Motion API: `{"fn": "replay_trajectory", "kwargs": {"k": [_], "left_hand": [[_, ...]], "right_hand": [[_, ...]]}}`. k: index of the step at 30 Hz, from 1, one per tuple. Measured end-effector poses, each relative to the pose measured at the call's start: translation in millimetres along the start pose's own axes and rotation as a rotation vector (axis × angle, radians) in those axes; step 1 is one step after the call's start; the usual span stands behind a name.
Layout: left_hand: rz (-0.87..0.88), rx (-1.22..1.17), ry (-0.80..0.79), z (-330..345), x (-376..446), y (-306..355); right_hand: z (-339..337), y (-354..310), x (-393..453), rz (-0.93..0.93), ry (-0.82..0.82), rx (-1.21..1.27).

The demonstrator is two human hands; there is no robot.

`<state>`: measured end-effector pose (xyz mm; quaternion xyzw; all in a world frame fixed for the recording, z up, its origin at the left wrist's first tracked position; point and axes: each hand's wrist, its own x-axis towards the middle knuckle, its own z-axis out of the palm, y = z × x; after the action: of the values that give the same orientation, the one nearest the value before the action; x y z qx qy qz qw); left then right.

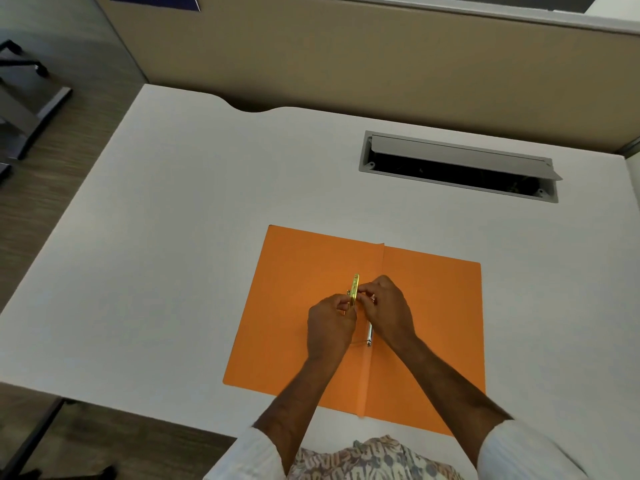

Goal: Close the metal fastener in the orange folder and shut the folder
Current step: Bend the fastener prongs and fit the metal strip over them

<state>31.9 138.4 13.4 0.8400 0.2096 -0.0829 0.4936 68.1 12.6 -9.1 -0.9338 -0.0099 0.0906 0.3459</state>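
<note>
I see the orange folder (311, 323) lying open and flat on the white bench (173, 220), its spine crease running away from me down the middle, its near edge just over the bench's front edge. Both of my hands meet near the centre fold. My left hand (330, 329) and my right hand (388, 311) close their fingers (363, 295) on the gold metal fastener (354, 289), a narrow strip standing on edge just left of the crease, its far end clear of my fingertips. The pinch is tight on both sides, thumb and forefinger tips touching the strip; the other fingers curl in. Just below my right hand a silvery metal piece (369, 336) lies along the fold; I cannot tell how it joins the gold strip. Further back, well apart from the folder, a grey cable hatch (460, 166) sits in the bench with its lid tilted up.
</note>
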Motion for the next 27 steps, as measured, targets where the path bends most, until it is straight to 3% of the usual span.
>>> {"fn": "replay_trajectory", "kwargs": {"k": [15, 23, 27], "left_hand": [[0.008, -0.011, -0.045, -2, 0, -2], [-0.025, -0.012, -0.078, -4, 5, -1], [-0.041, -0.011, -0.079, -3, 5, 0]], "right_hand": [[1, 10, -16, -0.002, 0.041, 0.094], [3, 29, -62, -0.199, -0.225, -0.073], [6, 23, -62, -0.244, -0.222, -0.119]]}}
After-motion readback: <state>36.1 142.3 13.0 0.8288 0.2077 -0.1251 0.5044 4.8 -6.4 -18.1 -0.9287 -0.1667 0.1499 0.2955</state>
